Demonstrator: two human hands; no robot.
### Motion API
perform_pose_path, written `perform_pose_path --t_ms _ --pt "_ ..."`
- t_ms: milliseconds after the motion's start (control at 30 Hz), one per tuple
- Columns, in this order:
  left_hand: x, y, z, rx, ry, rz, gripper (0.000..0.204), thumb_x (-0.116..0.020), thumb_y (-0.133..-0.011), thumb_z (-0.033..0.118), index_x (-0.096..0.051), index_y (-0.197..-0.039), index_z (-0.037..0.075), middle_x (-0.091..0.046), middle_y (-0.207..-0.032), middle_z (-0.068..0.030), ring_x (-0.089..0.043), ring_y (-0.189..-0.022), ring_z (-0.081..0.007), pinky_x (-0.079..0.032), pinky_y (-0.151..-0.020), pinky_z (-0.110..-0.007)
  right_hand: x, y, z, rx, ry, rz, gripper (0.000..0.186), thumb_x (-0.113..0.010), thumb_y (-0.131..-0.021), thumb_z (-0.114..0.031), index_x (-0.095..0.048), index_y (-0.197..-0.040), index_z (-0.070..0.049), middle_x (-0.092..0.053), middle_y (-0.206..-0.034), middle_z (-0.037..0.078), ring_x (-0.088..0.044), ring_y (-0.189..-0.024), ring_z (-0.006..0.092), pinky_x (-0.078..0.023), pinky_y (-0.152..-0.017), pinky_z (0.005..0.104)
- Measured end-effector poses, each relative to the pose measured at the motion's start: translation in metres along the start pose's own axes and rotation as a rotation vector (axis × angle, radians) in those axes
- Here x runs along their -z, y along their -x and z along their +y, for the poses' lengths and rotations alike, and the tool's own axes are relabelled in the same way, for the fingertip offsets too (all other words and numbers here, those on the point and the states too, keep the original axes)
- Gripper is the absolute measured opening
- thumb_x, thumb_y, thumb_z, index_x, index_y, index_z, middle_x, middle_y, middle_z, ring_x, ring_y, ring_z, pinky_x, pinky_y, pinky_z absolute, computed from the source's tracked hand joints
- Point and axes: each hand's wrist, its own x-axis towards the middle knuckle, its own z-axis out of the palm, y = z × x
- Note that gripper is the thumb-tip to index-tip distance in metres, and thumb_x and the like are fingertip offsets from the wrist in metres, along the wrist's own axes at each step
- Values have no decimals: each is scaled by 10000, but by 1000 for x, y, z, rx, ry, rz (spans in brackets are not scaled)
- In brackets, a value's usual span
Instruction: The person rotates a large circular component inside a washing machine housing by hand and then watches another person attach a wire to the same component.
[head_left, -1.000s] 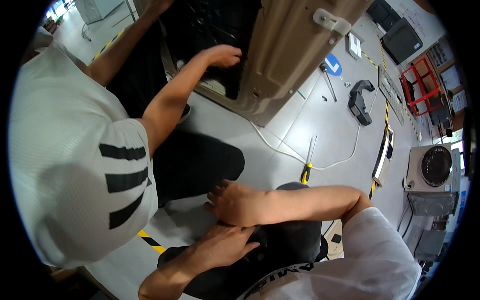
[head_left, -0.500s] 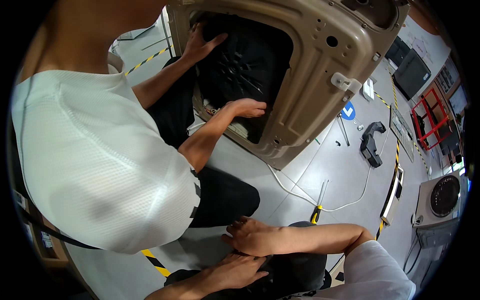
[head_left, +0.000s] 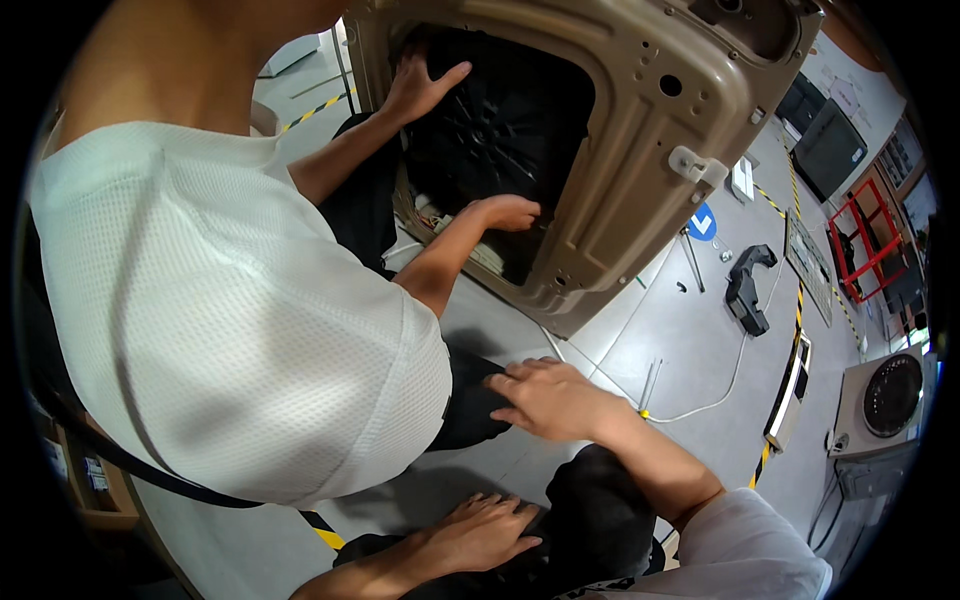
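My left hand (head_left: 483, 533) lies on my dark-trousered leg, fingers extended, with nothing in it. Raised off to its upper right, my right hand (head_left: 557, 398) holds nothing; its fingers are loosely bent and apart. Its fingertips overlap the co-worker's dark-trousered knee (head_left: 472, 400); whether they touch it I cannot tell. A co-worker in a white shirt (head_left: 250, 330) leans over at the left. Both of the co-worker's hands reach into the opening of a beige metal appliance cabinet (head_left: 625, 190), at a black ribbed round part (head_left: 490, 135) inside.
A screwdriver (head_left: 652, 385) lies on the floor beyond my right hand, its handle mostly hidden. A white cable (head_left: 700, 408) runs past it. Farther right are a black moulded part (head_left: 745, 290), a long panel (head_left: 790, 395), a red frame (head_left: 865, 240) and a front with a round door (head_left: 890, 395).
My right hand has lifted away from my left and moved up and forward, toward the co-worker's knee. My left hand stays on my leg. The co-worker's torso has shifted right.
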Motion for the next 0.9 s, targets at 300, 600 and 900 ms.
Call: perform_pose_path --t_ms 300,600,900 --pt "0 -14 -13 48 76 -60 497 -464 -945 406 -502 -1237 5 -573 -1112 -234 -549 -1046 -407 -425 -918 -459 1 1 29 -167 -27 -98 408 -557 -886 -358 -559 -1164 -59 -611 -1054 178 -579 -1019 361 -458 -879 435" --pt "-13 -44 -64 131 163 -17 507 -518 -912 395 -513 -1211 -14 -578 -1134 -255 -550 -1075 -404 -441 -906 -450 -17 -12 14 -77 -16 -322 467 -543 -874 -446 -550 -1166 -82 -630 -1025 217 -590 -1008 376 -462 -875 434" --pt "-24 -56 -87 335 150 -65 565 -504 -891 424 -504 -1266 1 -559 -1195 -265 -532 -1121 -393 -421 -955 -432 -55 -18 18 66 157 -579 446 -498 -888 -473 -599 -1133 -114 -647 -1057 181 -616 -1005 341 -493 -835 441"
